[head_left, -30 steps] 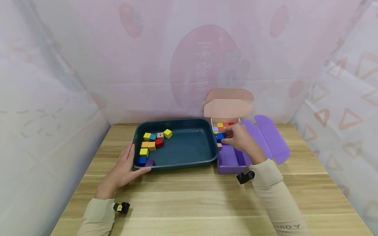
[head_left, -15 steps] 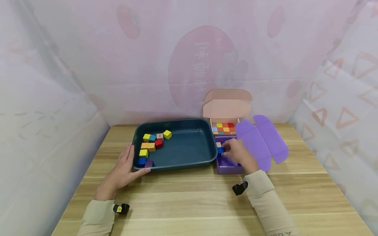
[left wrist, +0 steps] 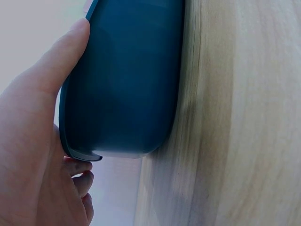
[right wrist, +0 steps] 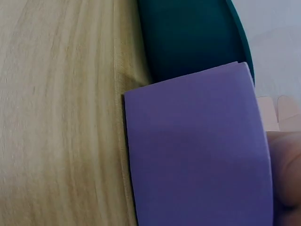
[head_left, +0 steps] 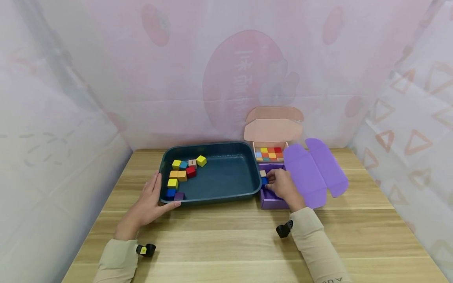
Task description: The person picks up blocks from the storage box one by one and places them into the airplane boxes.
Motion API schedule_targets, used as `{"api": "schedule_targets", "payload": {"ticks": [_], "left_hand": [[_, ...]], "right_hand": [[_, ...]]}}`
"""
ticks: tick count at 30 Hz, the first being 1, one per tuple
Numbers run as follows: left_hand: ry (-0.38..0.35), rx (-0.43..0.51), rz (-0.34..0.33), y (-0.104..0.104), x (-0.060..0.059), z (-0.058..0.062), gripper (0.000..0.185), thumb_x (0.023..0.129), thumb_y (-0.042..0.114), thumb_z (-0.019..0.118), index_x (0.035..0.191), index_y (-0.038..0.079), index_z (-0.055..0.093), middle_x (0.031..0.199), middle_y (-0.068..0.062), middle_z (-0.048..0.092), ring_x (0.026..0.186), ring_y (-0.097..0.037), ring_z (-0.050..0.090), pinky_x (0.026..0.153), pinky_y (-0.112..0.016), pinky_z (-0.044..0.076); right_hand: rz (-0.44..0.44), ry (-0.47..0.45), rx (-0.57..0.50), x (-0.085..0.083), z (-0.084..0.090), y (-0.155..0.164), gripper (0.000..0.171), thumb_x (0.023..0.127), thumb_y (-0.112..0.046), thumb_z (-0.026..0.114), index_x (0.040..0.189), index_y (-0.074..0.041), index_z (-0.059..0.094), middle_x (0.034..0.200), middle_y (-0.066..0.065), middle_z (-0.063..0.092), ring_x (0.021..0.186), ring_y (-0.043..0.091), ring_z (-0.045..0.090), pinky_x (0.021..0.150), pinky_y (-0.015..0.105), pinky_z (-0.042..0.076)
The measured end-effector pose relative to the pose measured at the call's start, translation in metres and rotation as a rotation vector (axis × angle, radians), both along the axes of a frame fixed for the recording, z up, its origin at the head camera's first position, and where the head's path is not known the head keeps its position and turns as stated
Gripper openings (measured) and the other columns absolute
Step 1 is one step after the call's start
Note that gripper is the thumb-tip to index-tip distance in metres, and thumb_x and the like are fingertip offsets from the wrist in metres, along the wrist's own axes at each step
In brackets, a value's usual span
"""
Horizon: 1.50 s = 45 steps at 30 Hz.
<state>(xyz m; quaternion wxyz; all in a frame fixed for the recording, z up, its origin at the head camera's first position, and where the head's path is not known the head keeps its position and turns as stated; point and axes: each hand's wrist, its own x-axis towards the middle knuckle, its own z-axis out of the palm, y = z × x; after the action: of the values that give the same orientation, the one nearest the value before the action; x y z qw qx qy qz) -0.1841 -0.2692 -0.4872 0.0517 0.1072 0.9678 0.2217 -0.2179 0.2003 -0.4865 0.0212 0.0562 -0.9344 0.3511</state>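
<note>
My right hand [head_left: 283,184] reaches into the open purple box [head_left: 274,204] and pinches a blue cube [head_left: 264,181] between thumb and fingers. Right in front of a pale cube [head_left: 262,173], the blue one sits low at the box's left side. In the right wrist view the box's front wall hides most of the hand. My left hand [head_left: 146,204] rests at the near-left corner of the dark teal tray [head_left: 219,177]. Its fingers lie straight along the left side, and the thumb [left wrist: 66,52] lies on the front rim. Several colored cubes, such as a red cube [head_left: 190,171], lie in the tray's left part.
Behind the purple box stands an open pink box [head_left: 273,130] with rows of colored cubes [head_left: 270,154]. The purple lid [head_left: 311,173] is folded out to the right. Tray and boxes stand side by side on a wooden table [head_left: 219,243], with printed cloth around it.
My right hand has brought the blue cube from near the pink box down into the purple box, in front of the pale cube. The left hand and tray stay put.
</note>
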Motion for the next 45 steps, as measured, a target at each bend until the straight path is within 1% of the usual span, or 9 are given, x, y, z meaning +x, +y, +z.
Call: {"api": "schedule_targets", "payload": {"ticks": [11, 16, 20, 24, 27, 30, 34, 39, 45], "left_hand": [[0.005, -0.008, 0.009, -0.002, 0.001, 0.000, 0.131, 0.089, 0.078, 0.064, 0.169, 0.004, -0.009, 0.178, -0.023, -0.007, 0.161, -0.053, 0.005, 0.124, -0.078, 0.017], [0.002, -0.013, 0.010, -0.001, 0.001, 0.001, 0.131, 0.089, 0.079, 0.063, 0.169, 0.004, -0.009, 0.178, -0.022, -0.008, 0.161, -0.053, 0.005, 0.124, -0.077, 0.018], [0.000, -0.015, 0.011, -0.002, 0.000, 0.002, 0.132, 0.088, 0.080, 0.062, 0.169, 0.005, -0.010, 0.178, -0.022, -0.009, 0.161, -0.053, 0.005, 0.124, -0.078, 0.018], [-0.004, -0.010, 0.008, -0.001, 0.001, 0.003, 0.132, 0.089, 0.079, 0.063, 0.169, 0.005, -0.010, 0.178, -0.022, -0.009, 0.161, -0.054, 0.005, 0.123, -0.078, 0.018], [-0.004, -0.007, 0.009, -0.001, 0.001, 0.003, 0.131, 0.089, 0.078, 0.064, 0.169, 0.005, -0.010, 0.178, -0.022, -0.009, 0.161, -0.054, 0.004, 0.124, -0.078, 0.017], [-0.003, -0.002, 0.007, -0.002, 0.000, 0.003, 0.131, 0.089, 0.078, 0.064, 0.169, 0.005, -0.010, 0.178, -0.022, -0.009, 0.161, -0.053, 0.004, 0.124, -0.077, 0.016], [-0.002, 0.001, 0.006, -0.002, -0.001, 0.001, 0.132, 0.088, 0.080, 0.064, 0.169, 0.006, -0.010, 0.178, -0.022, -0.008, 0.162, -0.053, 0.003, 0.124, -0.077, 0.015], [-0.001, -0.004, 0.006, -0.002, -0.002, 0.000, 0.132, 0.088, 0.080, 0.063, 0.169, 0.006, -0.010, 0.178, -0.022, -0.008, 0.161, -0.053, 0.004, 0.124, -0.078, 0.017], [0.003, -0.006, 0.008, -0.002, 0.000, 0.000, 0.131, 0.088, 0.080, 0.063, 0.169, 0.006, -0.009, 0.178, -0.021, -0.008, 0.161, -0.053, 0.005, 0.123, -0.078, 0.019]], "right_hand": [[-0.038, 0.025, -0.011, -0.001, -0.003, -0.004, 0.026, 0.085, 0.002, 0.085, 0.108, 0.008, 0.075, 0.104, 0.023, 0.079, 0.097, 0.033, 0.079, 0.089, 0.045, 0.066], [-0.052, 0.087, -0.002, 0.001, 0.011, -0.003, 0.027, 0.085, 0.003, 0.082, 0.110, 0.011, 0.074, 0.106, 0.027, 0.079, 0.098, 0.037, 0.079, 0.088, 0.048, 0.066], [-0.028, 0.129, 0.018, 0.003, 0.032, -0.010, 0.028, 0.089, 0.001, 0.080, 0.114, 0.011, 0.074, 0.111, 0.027, 0.078, 0.100, 0.038, 0.079, 0.089, 0.048, 0.065], [0.036, 0.105, 0.037, 0.007, 0.059, -0.025, 0.031, 0.093, -0.006, 0.079, 0.121, 0.007, 0.073, 0.117, 0.025, 0.078, 0.105, 0.036, 0.079, 0.092, 0.048, 0.064], [0.121, 0.077, 0.051, 0.011, 0.078, -0.041, 0.035, 0.094, -0.009, 0.079, 0.125, 0.005, 0.072, 0.121, 0.022, 0.077, 0.108, 0.034, 0.077, 0.096, 0.048, 0.063], [0.213, 0.069, 0.067, 0.012, 0.090, -0.057, 0.037, 0.095, -0.012, 0.080, 0.128, 0.002, 0.072, 0.124, 0.019, 0.076, 0.112, 0.034, 0.075, 0.099, 0.046, 0.063], [0.309, 0.064, 0.083, 0.011, 0.097, -0.081, 0.039, 0.096, -0.017, 0.080, 0.131, -0.001, 0.071, 0.128, 0.015, 0.075, 0.117, 0.032, 0.074, 0.101, 0.044, 0.062], [0.387, 0.048, 0.094, 0.008, 0.104, -0.116, 0.040, 0.096, -0.020, 0.080, 0.132, -0.005, 0.072, 0.131, 0.012, 0.075, 0.120, 0.026, 0.073, 0.102, 0.040, 0.062], [0.479, -0.018, 0.079, 0.001, 0.098, -0.155, 0.040, 0.097, -0.017, 0.079, 0.134, -0.006, 0.071, 0.133, 0.011, 0.074, 0.122, 0.027, 0.073, 0.103, 0.038, 0.061]]}}
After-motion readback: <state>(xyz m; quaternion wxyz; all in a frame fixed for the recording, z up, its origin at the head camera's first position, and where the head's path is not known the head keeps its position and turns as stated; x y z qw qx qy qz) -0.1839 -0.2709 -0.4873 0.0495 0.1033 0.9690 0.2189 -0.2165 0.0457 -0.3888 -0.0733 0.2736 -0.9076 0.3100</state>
